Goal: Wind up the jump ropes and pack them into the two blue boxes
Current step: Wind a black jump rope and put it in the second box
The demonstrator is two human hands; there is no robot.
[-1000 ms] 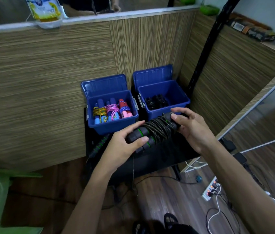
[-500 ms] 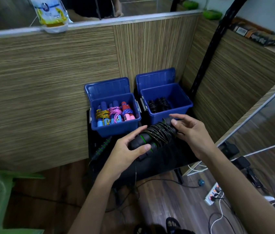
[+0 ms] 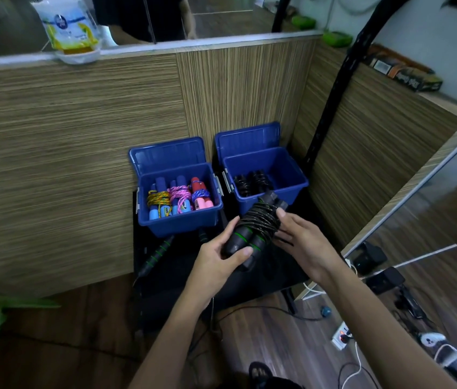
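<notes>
Loose rope handle: a black jump-rope handle with green rings (image 3: 156, 253) lies on the dark low table (image 3: 283, 273), just in front of your left box.
Left box: the open blue plastic box (image 3: 178, 220) holds wound ropes with blue, pink and red handles (image 3: 178, 199).
Left hand: your left hand (image 3: 216, 261) grips the near end of the wound black rope bundle with green-ringed handles (image 3: 252, 228), thumb curled over the handles.
Bundle: it tilts up toward the right box, its far end over that box's front rim.
Right hand: your right hand (image 3: 304, 242) rests straight fingers against the bundle's coils, not curled round them.
Right box: the open blue plastic box with its lid raised (image 3: 291, 171) already holds black wound ropes (image 3: 251, 181).
</notes>
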